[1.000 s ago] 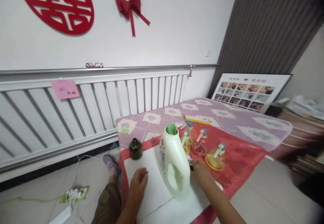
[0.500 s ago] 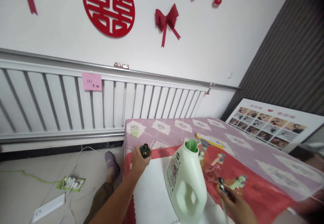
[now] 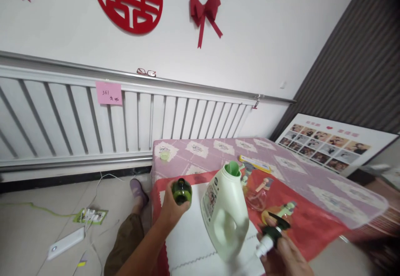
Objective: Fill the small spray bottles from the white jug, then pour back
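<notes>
My left hand (image 3: 173, 211) is wrapped round a dark green bottle (image 3: 182, 193), whose open mouth tilts toward me. In my right hand (image 3: 286, 253) is a dark pump head (image 3: 274, 230) with a white lower part. Between my hands a large pale green detergent jug (image 3: 229, 211) stands uncapped, its green spout (image 3: 233, 169) showing at the neck. It rests on a white cloth (image 3: 187, 251) at the table's near side. Right behind the jug, close to my right hand, are a clear pinkish spray bottle (image 3: 256, 199) and a yellowish bottle with a green top (image 3: 286, 212).
A red cloth (image 3: 315, 226) lies on the patterned tablecloth (image 3: 215, 167). On the table are a pale green cap (image 3: 164, 155) and a yellow-edged packet (image 3: 254, 163). A radiator (image 3: 131, 122) runs behind. On the floor lie a power strip (image 3: 90, 216) with cables and a white power bank (image 3: 66, 243).
My left hand has raised and tilted the green bottle, so more of it shows. My right hand has turned the pump head, bringing its white part into sight. The view has tipped down slightly.
</notes>
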A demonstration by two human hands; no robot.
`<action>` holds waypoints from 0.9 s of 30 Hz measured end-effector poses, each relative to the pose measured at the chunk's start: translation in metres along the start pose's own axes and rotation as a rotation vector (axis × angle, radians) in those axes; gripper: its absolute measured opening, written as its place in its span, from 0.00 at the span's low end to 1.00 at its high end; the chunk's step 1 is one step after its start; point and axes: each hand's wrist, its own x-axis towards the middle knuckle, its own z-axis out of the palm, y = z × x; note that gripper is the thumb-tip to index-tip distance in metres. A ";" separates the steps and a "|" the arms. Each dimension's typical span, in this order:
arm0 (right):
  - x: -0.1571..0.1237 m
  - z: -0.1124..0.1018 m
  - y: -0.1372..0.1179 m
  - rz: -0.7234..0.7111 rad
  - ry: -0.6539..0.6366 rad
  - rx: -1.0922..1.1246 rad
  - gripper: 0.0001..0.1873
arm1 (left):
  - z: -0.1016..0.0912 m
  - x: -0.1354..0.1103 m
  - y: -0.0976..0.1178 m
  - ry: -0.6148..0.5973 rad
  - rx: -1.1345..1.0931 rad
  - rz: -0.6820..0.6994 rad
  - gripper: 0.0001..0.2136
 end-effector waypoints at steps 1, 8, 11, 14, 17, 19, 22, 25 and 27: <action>-0.006 0.014 0.001 -0.019 -0.011 0.002 0.20 | -0.004 -0.017 0.004 -0.026 -0.040 -0.004 0.39; -0.027 0.076 -0.007 -0.260 -0.033 -0.031 0.12 | -0.013 -0.098 0.011 -0.088 -0.018 0.124 0.39; -0.032 0.078 -0.009 -0.339 -0.055 -0.192 0.15 | -0.013 -0.106 0.014 -0.108 0.060 0.242 0.41; -0.037 0.075 -0.004 -0.375 -0.070 -0.320 0.19 | -0.014 -0.108 0.021 -0.136 0.133 0.296 0.42; -0.042 0.071 0.008 -0.373 -0.141 -0.430 0.22 | -0.015 -0.112 0.030 -0.176 0.190 0.310 0.42; -0.044 0.069 0.018 -0.364 -0.223 -0.485 0.21 | -0.016 -0.115 0.037 -0.198 0.222 0.316 0.42; -0.047 0.064 0.032 -0.328 -0.337 -0.503 0.21 | -0.018 -0.118 0.047 -0.217 0.252 0.329 0.43; -0.049 0.059 0.041 -0.256 -0.401 -0.482 0.21 | -0.023 -0.119 0.057 -0.255 0.277 0.338 0.43; -0.050 0.054 0.042 -0.215 -0.426 -0.467 0.21 | -0.026 -0.119 0.063 -0.291 0.299 0.338 0.43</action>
